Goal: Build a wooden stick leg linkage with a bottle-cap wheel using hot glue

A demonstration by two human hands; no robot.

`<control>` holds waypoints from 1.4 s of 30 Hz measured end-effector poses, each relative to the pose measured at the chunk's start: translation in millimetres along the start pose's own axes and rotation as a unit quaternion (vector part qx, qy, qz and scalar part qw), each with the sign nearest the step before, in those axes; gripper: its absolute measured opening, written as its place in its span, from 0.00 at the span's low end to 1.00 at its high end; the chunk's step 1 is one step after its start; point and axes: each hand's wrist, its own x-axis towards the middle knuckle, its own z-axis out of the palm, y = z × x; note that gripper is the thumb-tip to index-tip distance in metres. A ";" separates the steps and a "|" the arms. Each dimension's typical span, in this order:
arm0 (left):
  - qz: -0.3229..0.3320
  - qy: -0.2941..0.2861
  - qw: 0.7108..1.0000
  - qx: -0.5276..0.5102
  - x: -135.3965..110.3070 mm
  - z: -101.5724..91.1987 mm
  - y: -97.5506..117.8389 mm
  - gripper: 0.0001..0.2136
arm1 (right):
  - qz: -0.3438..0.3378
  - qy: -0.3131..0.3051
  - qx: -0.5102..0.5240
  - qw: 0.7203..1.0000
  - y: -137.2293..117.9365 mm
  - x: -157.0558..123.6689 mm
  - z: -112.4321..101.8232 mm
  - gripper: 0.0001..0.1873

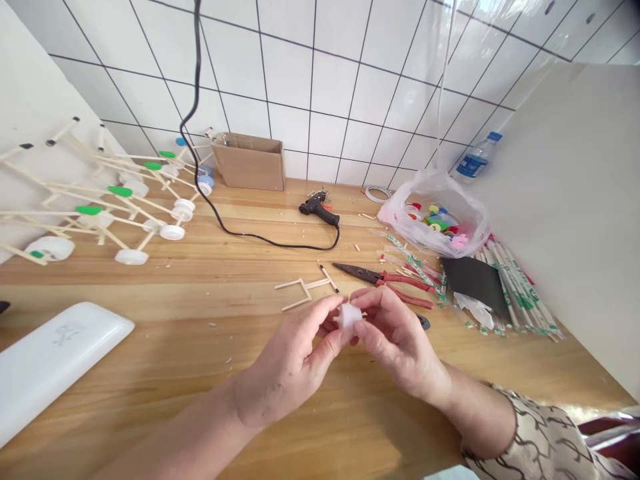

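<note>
Both hands (297,353) (405,350) pinch a small white piece (351,316) near the red-handled pliers (384,276)

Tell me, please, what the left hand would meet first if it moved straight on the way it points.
Past the white piece it holds, the left hand would likely meet the right hand; depth is unclear.

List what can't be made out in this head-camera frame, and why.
Head view, all:
White piece, underside: hidden by its own bulk, left hand and right hand.
Dark oval thing: partly covered by right hand.
White case, left end: cut off by picture edge.
Cardboard box, floor: hidden by its front.
Bottle label, fine print: too small.
</note>
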 end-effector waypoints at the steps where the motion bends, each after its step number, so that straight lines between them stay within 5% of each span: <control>1: -0.007 -0.001 1.000 -0.004 0.7 0.2 -1.1 0.13 | 0.027 -0.002 0.035 0.999 -1.0 2.5 -0.4 0.05; 9: 0.057 -0.006 0.998 0.010 4.7 -3.8 -8.8 0.12 | 0.152 -0.022 0.235 0.960 3.7 12.2 -7.0 0.10; 22: 0.131 0.042 0.984 0.113 -3.8 -0.9 -2.1 0.08 | 0.120 -0.019 0.174 0.977 -0.9 6.3 3.1 0.12; 42: 0.099 0.060 0.987 0.115 -2.1 4.2 -5.5 0.10 | 0.124 -0.020 0.228 0.966 8.6 8.5 -0.5 0.12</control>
